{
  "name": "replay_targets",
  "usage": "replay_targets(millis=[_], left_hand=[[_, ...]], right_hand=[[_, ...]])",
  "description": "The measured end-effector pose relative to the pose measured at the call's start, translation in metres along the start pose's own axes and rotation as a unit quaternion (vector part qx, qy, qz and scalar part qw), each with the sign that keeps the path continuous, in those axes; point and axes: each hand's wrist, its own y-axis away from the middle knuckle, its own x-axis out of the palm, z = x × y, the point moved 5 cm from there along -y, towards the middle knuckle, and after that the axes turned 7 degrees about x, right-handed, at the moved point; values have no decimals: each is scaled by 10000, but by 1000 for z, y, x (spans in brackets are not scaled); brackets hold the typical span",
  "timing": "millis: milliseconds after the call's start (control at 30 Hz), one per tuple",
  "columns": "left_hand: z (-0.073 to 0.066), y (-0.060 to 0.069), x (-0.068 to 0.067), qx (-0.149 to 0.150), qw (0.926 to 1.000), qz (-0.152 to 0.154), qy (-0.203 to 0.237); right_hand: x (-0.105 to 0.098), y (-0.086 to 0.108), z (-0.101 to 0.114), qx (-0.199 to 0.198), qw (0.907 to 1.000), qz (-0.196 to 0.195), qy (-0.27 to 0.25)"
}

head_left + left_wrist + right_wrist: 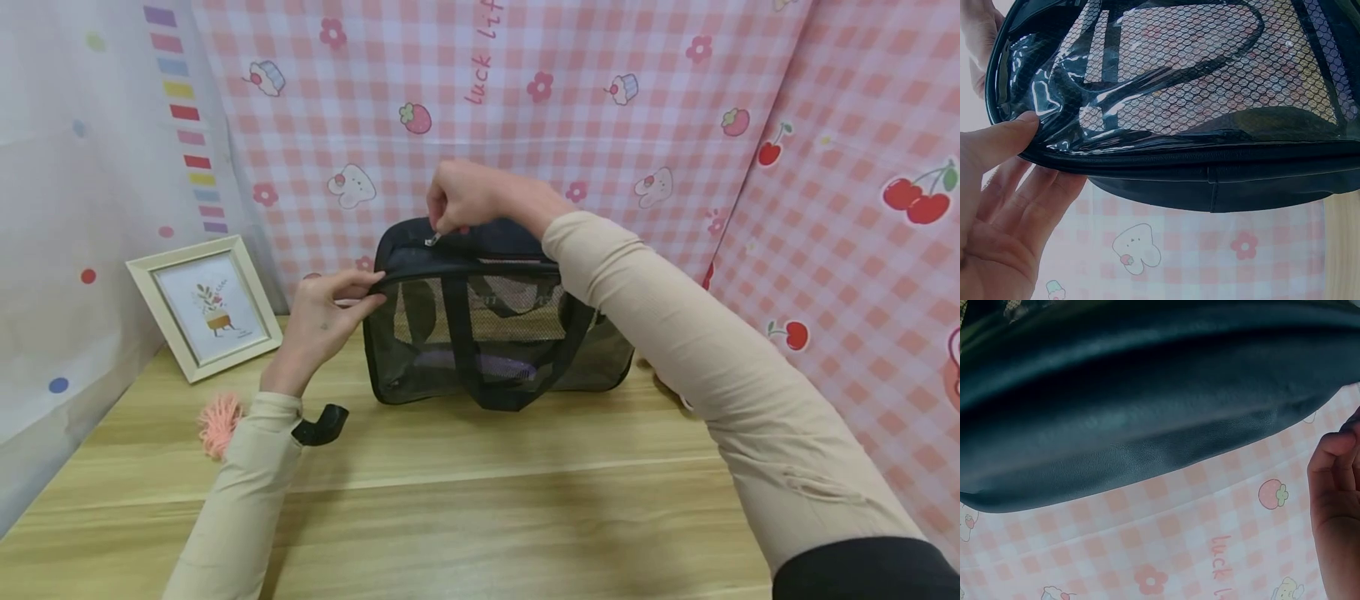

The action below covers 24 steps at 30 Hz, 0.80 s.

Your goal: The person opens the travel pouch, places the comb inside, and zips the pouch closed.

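A black see-through zip bag [459,333] with mesh and dark straps stands upright on the wooden table in the head view. At its upper left corner, my left hand [322,312] pinches the piped edge between thumb and fingers. The left wrist view shows that thumb on the clear front panel [1060,119], with the fingers behind the edge. Above the bag's top, my right hand [465,196] pinches a small metal zipper pull [432,241] near the left end. Inside lies a purple item [487,364], blurred by the mesh. The right wrist view shows curled fingers beside the black top [1147,425].
Left of the bag, a cream picture frame [206,312] leans near the back curtain. A pink yarn tassel [220,425] and a bent black piece [322,425] are by my left sleeve. Something behind my right forearm is mostly hidden. Pink checked cloth [510,125] hangs behind.
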Motion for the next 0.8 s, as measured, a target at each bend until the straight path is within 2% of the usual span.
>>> replay_targets(millis=[800], left_hand=[[0,2,0,11,10000,31,-82]], right_hand=[[5,9,-17,344,9989,301,55]])
